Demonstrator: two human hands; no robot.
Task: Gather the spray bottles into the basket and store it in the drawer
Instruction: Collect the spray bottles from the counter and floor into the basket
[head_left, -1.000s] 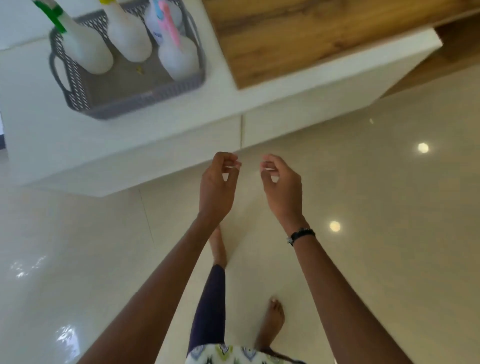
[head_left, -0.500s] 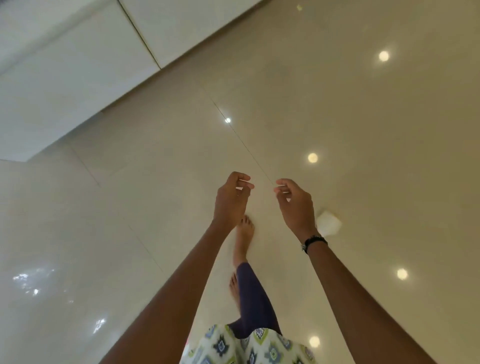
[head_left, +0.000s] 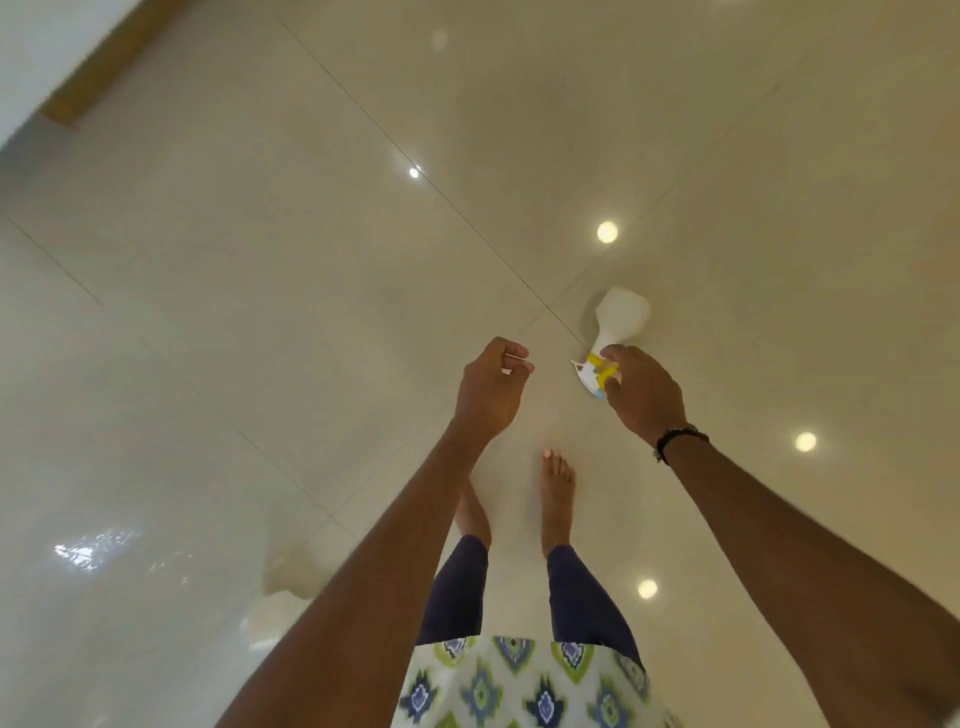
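**On floor, right of centre: spray bottle at right hand**

On glossy tile floor (head_left: 260, 260), right of centre, stands a white spray bottle (head_left: 621, 317) w/ yellow-and-white trigger head; base toward far side, head toward near side. Whether base rests on tile or is just lifted: can't tell.

Right hand (head_left: 644, 397) is at the trigger head, fingers (head_left: 613, 356) curled over it from near/right side, touching. Full grip vs. only contact: can't tell, palm hides the nozzle end. Dark beaded bracelet (head_left: 678, 441) on right wrist.

Left hand (head_left: 493, 389) is apart from bottle, to its left, loosely curled, thumb and fingertips close together, holding nothing.

Near side: two bare feet (head_left: 556, 483) on tile, dark leggings (head_left: 576, 587), patterned white/green/blue garment (head_left: 519, 680) at bottom edge. Far left corner: strip of wood edge (head_left: 104, 57), blurred. Round light reflections on tiles.
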